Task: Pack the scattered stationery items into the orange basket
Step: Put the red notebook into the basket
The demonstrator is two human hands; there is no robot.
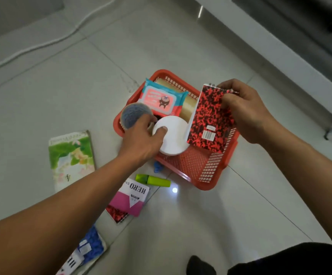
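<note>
A: How many things sit inside the orange slatted plastic basket [192, 165] right now?

B: I count four for certain: one pink-and-teal soft pack of wipes [160, 99], one clear glossy roll of tape [189, 108] under and beside it, one round grey-blue ball with a tan rim [134, 116] at the near-left corner, and one white round flat container [174, 135] lying over the front rim.

A: And the hands?

B: Two. The left hand [143, 139] reaches in with its fingers curled onto the white container, thumb pressed on its top. The right hand [242, 114] pinches one red-and-black mottled spiral notepad [210, 118] by its wire-bound top edge, thumb in front, fingers behind, holding it upright over the right part of the basket.

A: What is left on the pale tiled floor [71, 76]?

B: One green chunky highlighter [153, 180] just beside the basket's near edge, one small blue object [157, 168] partly under the left wrist, one pink-and-white box printed HERO [131, 197] lying on one more red-and-black notepad [116, 214], one floral-covered booklet [70, 157] well to the left, and one blue mottled notepad [90, 245] at the bottom, touching another printed box [70, 264] that is mostly hidden by the left forearm
</note>
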